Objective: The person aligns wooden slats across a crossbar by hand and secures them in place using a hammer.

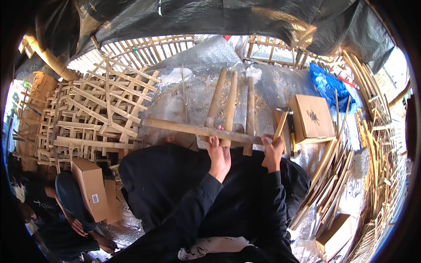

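Note:
A long bamboo strip (184,127) lies crosswise in front of me over the near ends of three bamboo slats (230,101) that point away. My left hand (219,158) is closed around this crosspiece near its middle, where it meets the slats. In my right hand (273,152) is a hammer (279,126), gripped by its wooden handle with the metal head up. That hand is close to the strip's right end; whether it touches the strip I cannot tell. Any nails at the joints are too small to make out.
A bamboo lattice (103,105) stands at the left, above a cardboard box (90,188). Another person (57,210) sits at the lower left. On the right are a closed carton (312,117), a blue plastic bag (326,85) and a heap of bamboo strips (326,179).

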`<control>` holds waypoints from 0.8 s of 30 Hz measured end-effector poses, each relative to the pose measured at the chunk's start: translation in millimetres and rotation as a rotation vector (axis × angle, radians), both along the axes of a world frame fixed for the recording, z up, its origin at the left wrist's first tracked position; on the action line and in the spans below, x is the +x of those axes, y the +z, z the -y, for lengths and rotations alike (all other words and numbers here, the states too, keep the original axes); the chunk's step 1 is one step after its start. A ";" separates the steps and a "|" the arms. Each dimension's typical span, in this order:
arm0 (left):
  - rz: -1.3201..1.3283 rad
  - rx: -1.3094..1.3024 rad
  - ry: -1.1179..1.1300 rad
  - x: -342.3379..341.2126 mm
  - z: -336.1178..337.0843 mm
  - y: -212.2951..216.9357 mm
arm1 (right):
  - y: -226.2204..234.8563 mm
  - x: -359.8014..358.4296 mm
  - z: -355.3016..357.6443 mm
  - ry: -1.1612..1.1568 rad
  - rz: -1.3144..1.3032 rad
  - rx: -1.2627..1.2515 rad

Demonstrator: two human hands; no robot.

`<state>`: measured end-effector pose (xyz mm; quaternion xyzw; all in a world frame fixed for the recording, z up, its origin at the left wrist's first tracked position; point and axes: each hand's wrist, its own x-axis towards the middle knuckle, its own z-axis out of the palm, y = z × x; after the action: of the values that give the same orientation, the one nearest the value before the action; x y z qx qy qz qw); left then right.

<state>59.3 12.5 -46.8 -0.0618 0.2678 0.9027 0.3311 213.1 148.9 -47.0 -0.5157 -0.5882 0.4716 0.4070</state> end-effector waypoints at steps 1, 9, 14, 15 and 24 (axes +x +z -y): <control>-0.008 -0.016 0.010 5.6 -1.2 3.4 | -2.0 -2.3 -1.1 0.012 0.129 0.118; 0.024 -0.044 -0.203 26.5 36.4 22.7 | 19.8 -7.6 2.6 0.066 0.585 0.322; 0.077 -0.325 -0.157 28.9 76.5 42.6 | 21.5 -8.7 -9.4 0.109 0.658 0.352; 0.016 -0.335 -0.159 24.9 90.9 49.1 | 24.9 -12.9 -11.1 0.126 0.663 0.344; -1.846 -0.749 -0.610 -141.1 63.7 71.8 | 39.6 -25.2 -34.7 0.171 0.805 0.414</control>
<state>-81.8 -51.2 24.9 0.6240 0.6843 0.3361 0.1712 188.0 183.6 -7.3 -0.5151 -0.8219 0.1381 0.2002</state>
